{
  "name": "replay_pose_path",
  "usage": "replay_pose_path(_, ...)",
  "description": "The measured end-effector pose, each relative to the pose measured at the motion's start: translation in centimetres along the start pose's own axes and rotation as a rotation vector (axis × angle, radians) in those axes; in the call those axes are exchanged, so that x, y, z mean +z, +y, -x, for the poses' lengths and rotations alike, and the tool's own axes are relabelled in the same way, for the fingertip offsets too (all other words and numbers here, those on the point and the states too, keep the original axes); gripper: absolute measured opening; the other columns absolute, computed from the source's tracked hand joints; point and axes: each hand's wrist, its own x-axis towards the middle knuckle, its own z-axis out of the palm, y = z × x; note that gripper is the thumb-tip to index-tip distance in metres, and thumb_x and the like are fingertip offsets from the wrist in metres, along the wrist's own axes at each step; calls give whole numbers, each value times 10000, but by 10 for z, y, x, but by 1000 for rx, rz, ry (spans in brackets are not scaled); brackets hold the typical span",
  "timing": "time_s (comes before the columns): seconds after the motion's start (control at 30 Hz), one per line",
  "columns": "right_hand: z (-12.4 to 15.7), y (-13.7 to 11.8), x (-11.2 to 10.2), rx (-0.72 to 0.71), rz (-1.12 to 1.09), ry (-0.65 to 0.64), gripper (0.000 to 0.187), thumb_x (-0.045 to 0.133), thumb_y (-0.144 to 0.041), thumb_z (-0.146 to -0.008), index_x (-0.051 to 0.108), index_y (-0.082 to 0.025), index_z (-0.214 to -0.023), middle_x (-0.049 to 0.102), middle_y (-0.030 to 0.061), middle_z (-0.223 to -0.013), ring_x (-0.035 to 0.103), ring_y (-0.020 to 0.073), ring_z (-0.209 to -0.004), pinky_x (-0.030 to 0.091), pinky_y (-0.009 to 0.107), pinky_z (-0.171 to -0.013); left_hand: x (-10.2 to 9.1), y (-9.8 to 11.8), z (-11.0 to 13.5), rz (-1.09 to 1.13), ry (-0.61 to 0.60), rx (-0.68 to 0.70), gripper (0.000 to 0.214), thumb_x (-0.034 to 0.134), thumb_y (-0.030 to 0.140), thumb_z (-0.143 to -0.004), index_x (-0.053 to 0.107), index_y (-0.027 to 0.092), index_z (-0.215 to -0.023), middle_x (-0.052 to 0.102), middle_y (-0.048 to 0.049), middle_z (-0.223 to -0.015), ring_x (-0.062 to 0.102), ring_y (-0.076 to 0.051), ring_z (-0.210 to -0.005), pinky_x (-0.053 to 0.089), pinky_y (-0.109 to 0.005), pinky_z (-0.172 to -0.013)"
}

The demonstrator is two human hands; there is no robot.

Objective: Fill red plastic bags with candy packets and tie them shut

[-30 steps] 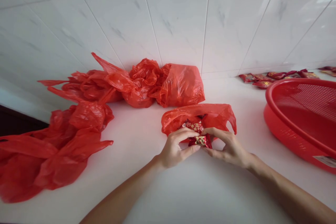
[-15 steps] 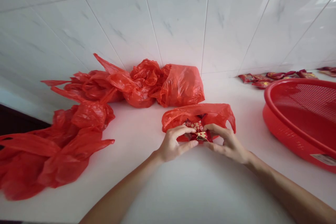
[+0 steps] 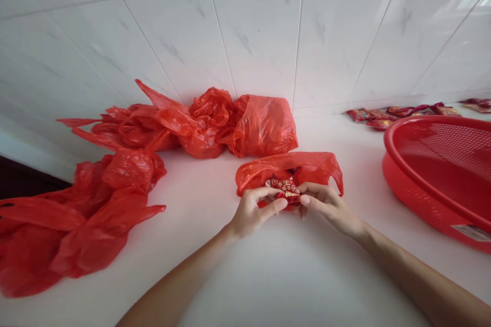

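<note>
A small red snack packet [image 3: 288, 196] with gold print is pinched between the fingers of my two hands. My left hand [image 3: 249, 212] grips its left end, thumb in front, while my right hand [image 3: 333, 207] pinches its right end. Directly behind lies an open red plastic bag [image 3: 318, 161] on its side, its mouth facing me. Inside that mouth sits another red packet [image 3: 279, 182] with pale lettering. The fingers hide parts of both packets and the bag's lower edge.
Several filled or crumpled red plastic bags [image 3: 264, 125] line the tiled wall, and more bags [image 3: 92, 237] lie at the left. At the right stands a red perforated plastic basket [image 3: 393, 150]. Several red packets [image 3: 379, 123] lie behind it on the white counter [image 3: 245, 286].
My right thumb and fingers have closed in on the packet's right end, and the packet now shows less of its face. Bags and basket keep their places.
</note>
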Motion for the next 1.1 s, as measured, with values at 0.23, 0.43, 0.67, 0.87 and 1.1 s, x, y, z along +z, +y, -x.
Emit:
replay_pose_path(0.23, -1, 2, 0, 71, -48, -53, 505, 562, -617, -945, 706, -138, -881, 733, 76, -745, 670, 170, -641, 536, 329, -700, 0, 2, 0, 1, 6, -3, 378, 668, 465, -894, 676, 157, -676, 613, -4, -618, 565, -124, -624, 464, -255, -655)
replay_pose_path(0.43, -1, 8, 0, 108, -79, -61, 514, 563, -609, -949, 736, -127, -894, 742, 88, -740, 673, 174, -633, 531, 332, -694, 1, -3, -1, 7, 36, -18, 402, 664, 508, -887, 679, 151, -704, 641, -25, -650, 589, -135, -623, 475, -265, -645)
replay_pose_path(0.67, -2, 8, 0, 147, -104, -64, 523, 567, -612, -947, 742, -119, -924, 742, 90, -734, 667, 171, -632, 527, 325, -682, 1, -6, -2, 38, 52, -10, 343, 657, 499, -902, 734, 166, -933, 660, -21, -756, 619, -143, -681, 505, -266, -680)
replay_pose_path(0.87, -1, 8, 0, 135, -126, -61, 491, 590, -592, -944, 735, -123, -919, 746, 82, -759, 670, 162, -632, 528, 310, -676, 1, -3, -2, 29, 45, 6, 348, 627, 496, -923, 660, 166, -815, 616, 0, -730, 611, -131, -675, 493, -251, -681)
replay_pose_path(1.1, -1, 2, 2, 121, -142, -53, 453, 613, -579, -934, 729, -143, -894, 739, 69, -761, 663, 158, -634, 528, 310, -679, 3, 1, -3, 80, 53, 7, 395, 649, 557, -882, 646, 172, -795, 598, 5, -722, 614, -139, -656, 531, -271, -675)
